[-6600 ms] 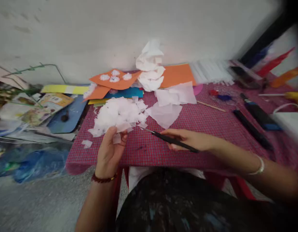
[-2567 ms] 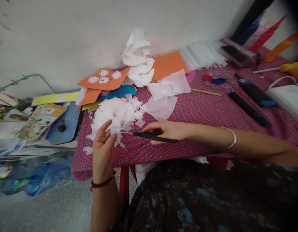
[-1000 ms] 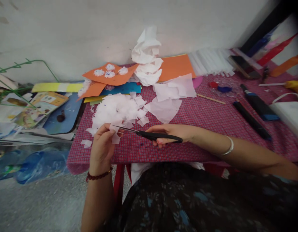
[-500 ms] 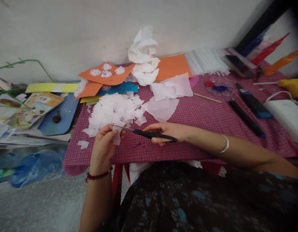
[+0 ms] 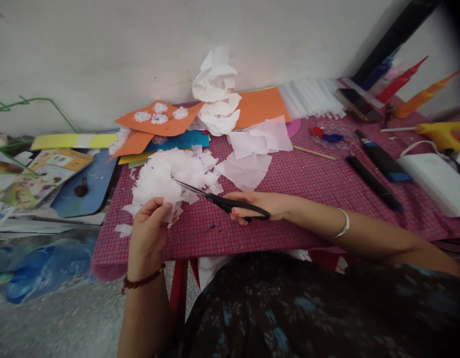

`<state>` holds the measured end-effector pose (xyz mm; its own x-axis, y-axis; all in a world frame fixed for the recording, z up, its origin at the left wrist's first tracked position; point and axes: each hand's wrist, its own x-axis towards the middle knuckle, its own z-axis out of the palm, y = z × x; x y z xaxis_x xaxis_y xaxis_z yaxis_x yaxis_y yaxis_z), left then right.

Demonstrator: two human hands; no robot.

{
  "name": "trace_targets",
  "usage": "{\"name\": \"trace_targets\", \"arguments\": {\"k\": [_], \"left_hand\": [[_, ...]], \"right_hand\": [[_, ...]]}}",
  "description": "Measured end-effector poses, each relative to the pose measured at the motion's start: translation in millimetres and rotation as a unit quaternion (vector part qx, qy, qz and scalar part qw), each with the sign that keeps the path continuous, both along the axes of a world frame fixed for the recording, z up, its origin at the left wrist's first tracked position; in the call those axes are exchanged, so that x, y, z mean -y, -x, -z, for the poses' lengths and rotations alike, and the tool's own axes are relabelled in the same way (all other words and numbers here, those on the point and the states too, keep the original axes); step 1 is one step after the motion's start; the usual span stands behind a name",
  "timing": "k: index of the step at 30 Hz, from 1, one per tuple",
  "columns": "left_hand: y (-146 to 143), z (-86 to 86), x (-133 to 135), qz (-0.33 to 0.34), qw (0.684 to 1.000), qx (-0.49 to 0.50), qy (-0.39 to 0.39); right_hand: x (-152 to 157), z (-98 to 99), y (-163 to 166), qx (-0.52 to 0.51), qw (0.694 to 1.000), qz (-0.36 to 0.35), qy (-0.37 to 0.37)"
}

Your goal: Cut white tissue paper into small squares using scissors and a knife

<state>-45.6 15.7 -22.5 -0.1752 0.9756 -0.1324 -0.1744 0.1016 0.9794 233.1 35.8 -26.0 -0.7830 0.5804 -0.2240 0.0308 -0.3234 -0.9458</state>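
My left hand [image 5: 151, 228] pinches a small piece of white tissue paper [image 5: 171, 213] between thumb and fingers near the front of the table. In my right hand [image 5: 254, 206] is a pair of black-handled scissors [image 5: 222, 201], its blades pointing left, apart from the held piece. The blade tips lie over a heap of cut white tissue pieces [image 5: 159, 174]. Behind the scissors are larger translucent tissue sheets [image 5: 245, 169]. One loose scrap [image 5: 123, 229] lies left of my left hand.
Crumpled white paper [image 5: 217, 109] stands against the wall beside orange sheets [image 5: 258, 107] and orange paper with white tufts [image 5: 166, 118]. Rightward are clear plastic sticks [image 5: 312, 98], a wooden stick [image 5: 315, 153], dark markers [image 5: 373, 181], a phone [image 5: 358, 104] and a yellow glue gun [image 5: 440, 134].
My left hand has moved left and slightly down with the tissue piece, away from the scissors. The blades no longer cross the paper and now angle up toward the heap. The view has shifted slightly.
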Motion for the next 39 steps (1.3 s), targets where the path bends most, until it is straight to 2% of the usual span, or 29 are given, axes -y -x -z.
{"name": "trace_targets", "arguments": {"k": [4, 7, 15, 29, 34, 39], "left_hand": [[-4, -0.7, -2, -0.042, 0.998, 0.028, -0.033], [-8, -1.6, -1, -0.060, 0.996, 0.058, -0.030], [-19, 2.6, 1, 0.000, 0.999, 0.034, 0.027], [-25, 4.2, 1, -0.016, 0.998, 0.051, 0.034], [-26, 0.4, 2, 0.018, 0.992, 0.120, 0.044], [-23, -1.9, 0, -0.056, 0.979, 0.193, 0.042]], "right_hand": [[0, -4.0, -4, 0.009, 1.000, -0.011, -0.013], [0, -6.2, -6, 0.031, 0.999, -0.034, -0.025], [-2, -6.2, -4, 0.063, 0.995, -0.065, -0.046], [1, -3.7, -2, 0.065, 0.995, -0.045, -0.055], [3, -4.8, 0, 0.065, 0.996, -0.034, -0.045], [2, -3.5, -2, 0.032, 0.999, -0.014, -0.023]]}}
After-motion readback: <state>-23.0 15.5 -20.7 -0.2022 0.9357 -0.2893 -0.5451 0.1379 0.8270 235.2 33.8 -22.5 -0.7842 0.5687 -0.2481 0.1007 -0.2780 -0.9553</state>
